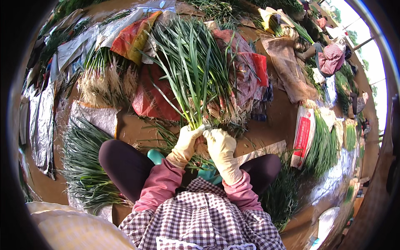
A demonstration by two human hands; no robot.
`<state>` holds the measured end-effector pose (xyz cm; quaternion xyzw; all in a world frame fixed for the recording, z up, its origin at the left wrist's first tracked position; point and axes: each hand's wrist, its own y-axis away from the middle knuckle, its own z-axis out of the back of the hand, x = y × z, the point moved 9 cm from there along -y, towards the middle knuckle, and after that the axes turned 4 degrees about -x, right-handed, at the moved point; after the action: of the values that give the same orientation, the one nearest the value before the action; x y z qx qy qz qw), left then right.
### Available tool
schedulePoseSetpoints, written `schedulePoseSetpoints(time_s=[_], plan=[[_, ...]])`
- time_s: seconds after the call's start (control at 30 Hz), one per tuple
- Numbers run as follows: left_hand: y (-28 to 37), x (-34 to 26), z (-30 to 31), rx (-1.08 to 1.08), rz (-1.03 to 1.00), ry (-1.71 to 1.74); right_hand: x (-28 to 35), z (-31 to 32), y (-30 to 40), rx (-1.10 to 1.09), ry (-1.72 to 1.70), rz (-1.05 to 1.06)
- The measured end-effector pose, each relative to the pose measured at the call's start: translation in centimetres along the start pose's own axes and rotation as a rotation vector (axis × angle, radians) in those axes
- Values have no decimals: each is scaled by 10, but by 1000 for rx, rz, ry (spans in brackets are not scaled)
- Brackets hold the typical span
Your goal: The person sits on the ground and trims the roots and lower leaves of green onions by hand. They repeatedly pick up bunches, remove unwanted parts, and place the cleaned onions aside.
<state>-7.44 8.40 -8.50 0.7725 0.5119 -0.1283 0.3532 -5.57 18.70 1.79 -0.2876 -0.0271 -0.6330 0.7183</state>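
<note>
In front of me a small bunch of green garlic [194,103] points its leaves away, with its pale roots [202,149] hanging between my hands. My gloved left hand [184,145] grips the lower stalks. Against the same stalks, my gloved right hand [221,148] has its fingers closed at the stem bases; the fingertips are partly hidden. Just beyond lies a larger heap of green garlic [215,68], leaves away from me and roots towards me, partly on red plastic sacking [153,97].
Another rooted bundle [97,78] lies far left under woven sacks [134,37]. A leafy pile [87,162] rests beside my left knee. Loose leaves [165,136] litter the brown floor. At right stand bundles [322,140] by a red-and-white sack [302,137]; a person [332,57] bends farther off.
</note>
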Motion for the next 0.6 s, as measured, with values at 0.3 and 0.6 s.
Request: schedulePoseSetpoints(time_s=[0.3, 0.6], plan=[[0, 3, 2, -173, -151, -155, -9, -50, -32, 158, 174, -144], [-7, 18, 3, 39, 29, -129, -71, -73, -2, 27, -1025, -951]])
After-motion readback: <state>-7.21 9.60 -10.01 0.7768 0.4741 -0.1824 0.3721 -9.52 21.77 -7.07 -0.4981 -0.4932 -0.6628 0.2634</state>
